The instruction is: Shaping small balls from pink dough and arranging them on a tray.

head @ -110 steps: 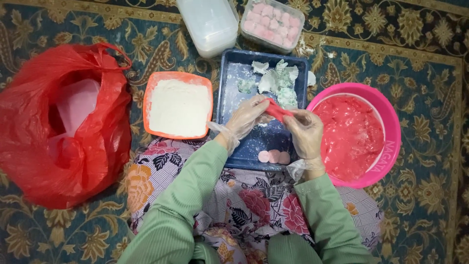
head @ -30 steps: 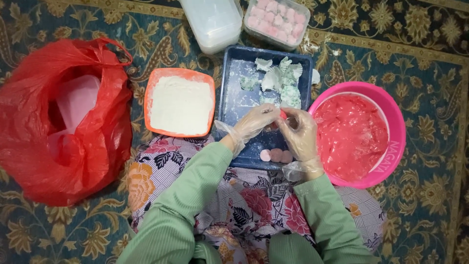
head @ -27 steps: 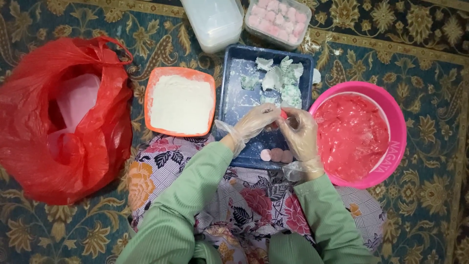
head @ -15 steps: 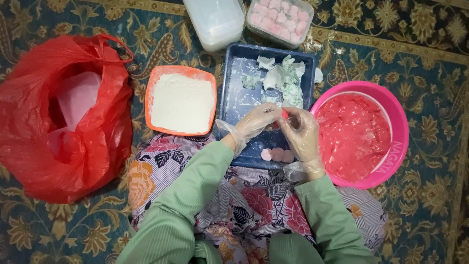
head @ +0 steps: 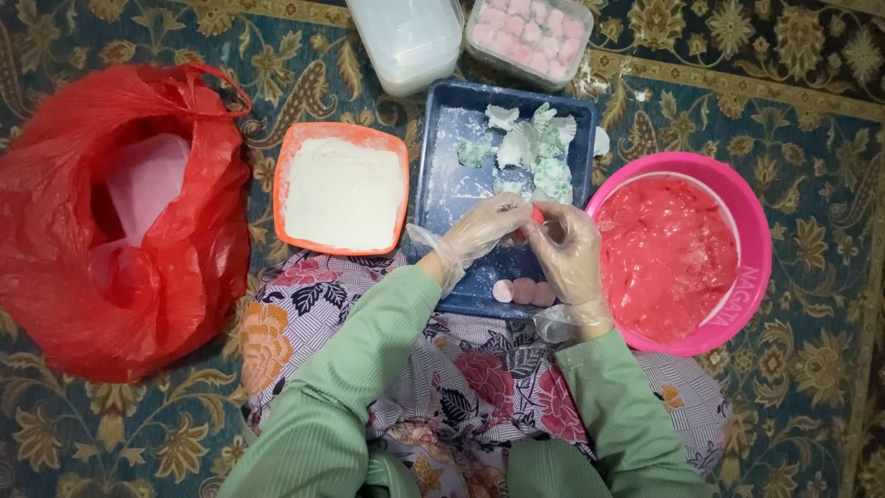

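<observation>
**Plastic, powder and woven pile**

Both hands (head: 530, 242) wear thin, crinkled clear plastic gloves. The dark blue rectangular tray (head: 441, 175) looks matt, dusted with white powder. Right of it, the round pink plastic bowl (head: 749, 242) holds wet, glossy red dough (head: 666, 254). Left of the tray, the crumpled red plastic bag (head: 175, 277) shines on the patterned woven carpet (head: 811, 111).

Red plastic bag (head: 120, 221) far left on the carpet, crumpled, mouth open, pale pink pack inside. Two clear rectangular tubs at top edge: left tub (head: 406, 37) whitish, right tub (head: 527, 37) full of pink pieces. White lettering (head: 735, 293) on pink bowl rim, right side.
</observation>
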